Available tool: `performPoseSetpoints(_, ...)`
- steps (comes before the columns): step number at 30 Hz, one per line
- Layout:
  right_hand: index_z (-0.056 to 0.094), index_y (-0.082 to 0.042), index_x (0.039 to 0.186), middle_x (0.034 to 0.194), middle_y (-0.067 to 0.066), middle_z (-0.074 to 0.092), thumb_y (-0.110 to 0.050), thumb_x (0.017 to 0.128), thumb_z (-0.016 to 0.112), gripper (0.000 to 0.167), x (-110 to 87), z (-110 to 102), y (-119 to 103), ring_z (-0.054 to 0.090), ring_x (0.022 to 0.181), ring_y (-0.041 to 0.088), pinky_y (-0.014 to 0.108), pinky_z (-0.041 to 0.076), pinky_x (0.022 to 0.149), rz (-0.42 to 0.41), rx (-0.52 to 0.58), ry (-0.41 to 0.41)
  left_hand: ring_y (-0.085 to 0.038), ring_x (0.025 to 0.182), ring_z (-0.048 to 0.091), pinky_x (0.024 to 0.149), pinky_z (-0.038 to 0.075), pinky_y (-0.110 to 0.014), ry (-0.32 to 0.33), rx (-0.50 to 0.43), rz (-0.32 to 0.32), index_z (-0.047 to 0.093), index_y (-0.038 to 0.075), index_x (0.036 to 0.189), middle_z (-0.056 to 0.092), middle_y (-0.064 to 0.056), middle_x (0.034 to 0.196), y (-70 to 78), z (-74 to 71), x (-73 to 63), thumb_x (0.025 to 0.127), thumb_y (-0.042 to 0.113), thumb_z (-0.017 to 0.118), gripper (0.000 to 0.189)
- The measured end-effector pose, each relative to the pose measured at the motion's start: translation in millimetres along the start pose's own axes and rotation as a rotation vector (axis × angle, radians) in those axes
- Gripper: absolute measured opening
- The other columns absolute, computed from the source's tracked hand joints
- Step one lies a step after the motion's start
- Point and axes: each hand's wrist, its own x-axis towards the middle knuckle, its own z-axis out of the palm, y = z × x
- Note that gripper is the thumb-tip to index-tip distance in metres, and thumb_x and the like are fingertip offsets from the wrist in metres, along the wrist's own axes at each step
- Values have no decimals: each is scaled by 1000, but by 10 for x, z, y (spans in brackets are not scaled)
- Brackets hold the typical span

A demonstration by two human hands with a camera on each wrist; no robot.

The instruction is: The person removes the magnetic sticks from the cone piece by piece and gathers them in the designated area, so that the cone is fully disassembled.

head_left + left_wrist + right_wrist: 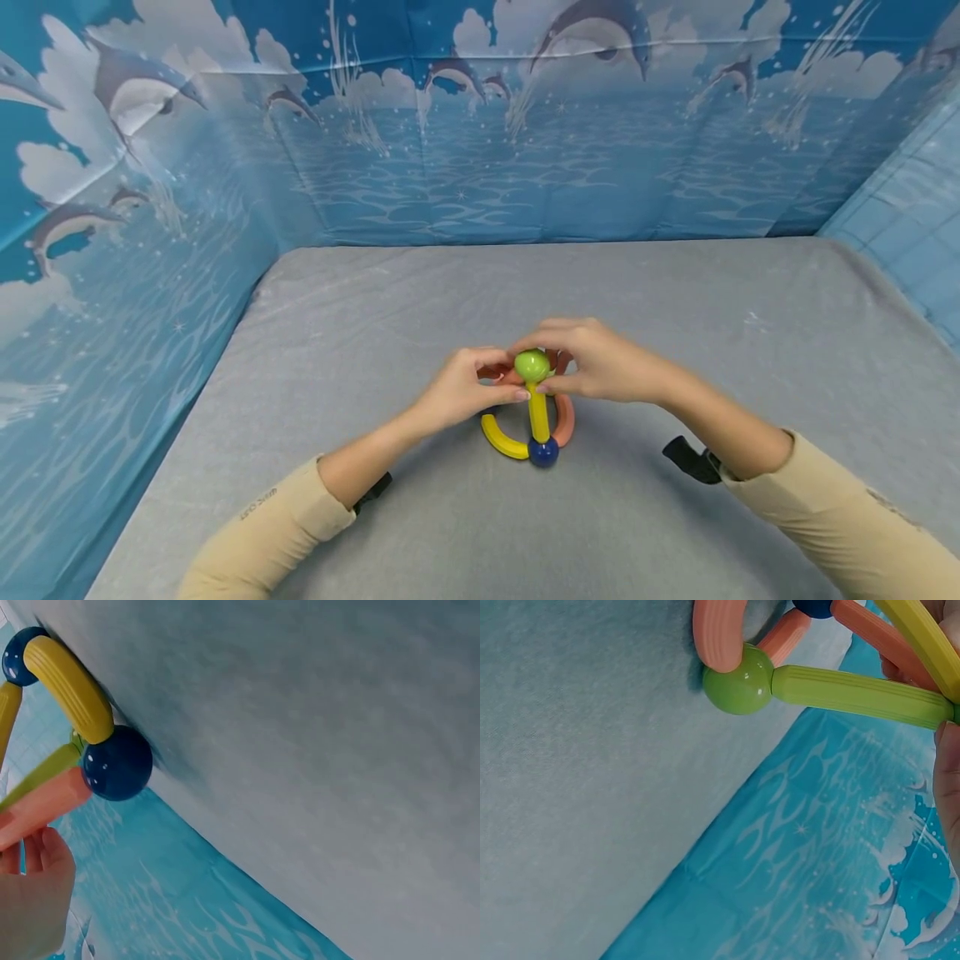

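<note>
A toy frame of ribbed rods and balls stands before me. Its top is a light green ball [532, 365], from which a straight yellow rod [538, 417] runs down to a blue ball [543, 452]. A curved yellow rod [501, 440] and a curved salmon rod [566, 421] form part of the base ring. My left hand [457, 387] pinches a straight salmon rod [45, 806] near its upper end. My right hand [600, 362] holds the top ball, thumb beside a straight green rod [862, 696]. That rod meets a lower green ball [739, 682].
The frame rests on a grey cloth-covered table [420, 517]. Blue dolphin-print curtains [480, 167] hang behind and at the left; a light blue curtain [915, 225] borders the right. Black straps [692, 461] sit at the wrists.
</note>
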Motion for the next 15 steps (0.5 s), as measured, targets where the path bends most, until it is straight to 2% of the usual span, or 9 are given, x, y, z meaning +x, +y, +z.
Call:
performPoseSetpoints(8,64,-8,112,105,0,61,0,76,75,39,16,9,0,59,88,11,23,52,71,18,18,8,-11,79,59,76,52,-33,32,41,5,69,6,93,63,-2,82,24,29,-7,80,12,74,15)
performPoseSetpoints(15,63,-10,110,102,-2,60,-2,77,75,36,-5,22,42,59,85,10,25,52,71,25,92,35,-10,77,60,73,53,-35,31,62,26,70,5,91,65,-2,81,17,28,-1,81,12,73,12)
